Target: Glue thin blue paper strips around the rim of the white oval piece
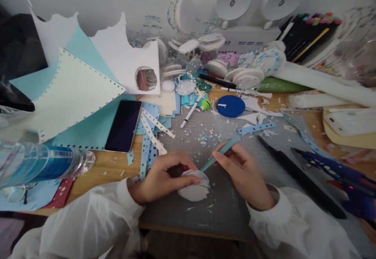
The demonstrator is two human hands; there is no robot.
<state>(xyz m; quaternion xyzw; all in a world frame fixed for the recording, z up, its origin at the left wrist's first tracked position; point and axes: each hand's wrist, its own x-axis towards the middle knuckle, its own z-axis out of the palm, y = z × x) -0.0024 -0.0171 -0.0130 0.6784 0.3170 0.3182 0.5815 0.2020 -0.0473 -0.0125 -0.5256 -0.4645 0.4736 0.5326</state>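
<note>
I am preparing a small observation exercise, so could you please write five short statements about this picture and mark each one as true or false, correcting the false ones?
1. The right hand holds a pointed teal tool. True.
2. The left hand holds a smartphone. False: it holds a round white piece; the smartphone lies on the table.
3. A black stick lies between the right hand and the blue glue gun. True.
4. The smartphone's screen is brightly lit. False: it is dark.
5. The blue oval disc lies to the left of the smartphone. False: it lies to the right of it.
</note>
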